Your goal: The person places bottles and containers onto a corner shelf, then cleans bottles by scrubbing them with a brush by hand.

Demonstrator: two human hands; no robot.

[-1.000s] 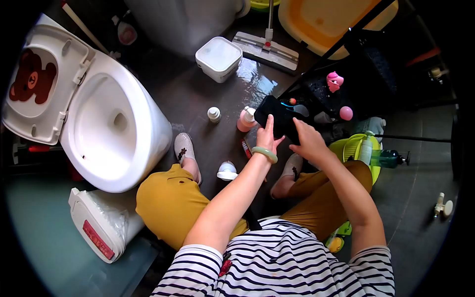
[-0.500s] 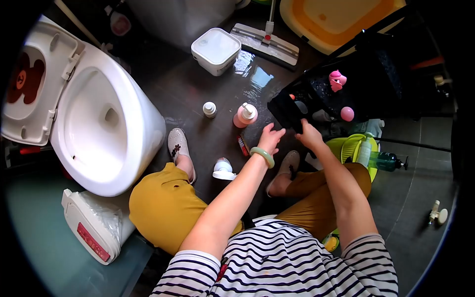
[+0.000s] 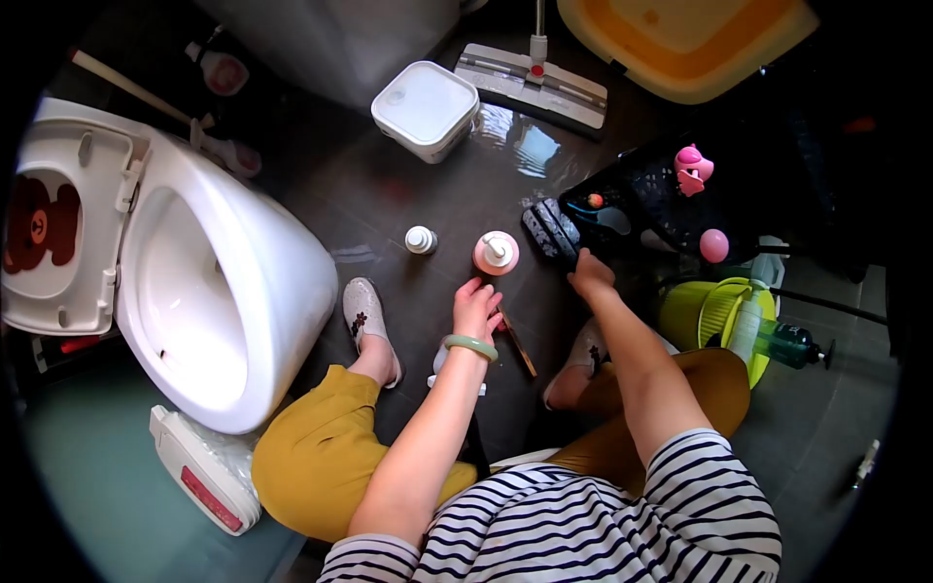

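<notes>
My left hand (image 3: 476,311), a pale green bangle on its wrist, is closed by the fingertips on a thin wooden-backed brush (image 3: 516,340), seen edge-on and slanting down to the right. Just beyond it stands a pink pump bottle (image 3: 497,255) with a white top. My right hand (image 3: 591,276) grips the near edge of a dark black plastic rack (image 3: 552,231), whose corner is wet with whitish streaks. Much of the rack is lost in shadow. A pink toy (image 3: 692,169) and a pink ball (image 3: 713,246) show against it.
A small white bottle (image 3: 421,240) and a lidded white tub (image 3: 426,107) stand on the wet floor, near a flat mop (image 3: 533,87). The toilet (image 3: 233,282) is at left, a bin (image 3: 199,476) below it. A green basket (image 3: 695,311) with bottles sits at right.
My left hand has moved left and down, and the brush that lay on the floor is now at its fingertips. The rack's corner has turned, showing its streaked side, with my right hand on it.
</notes>
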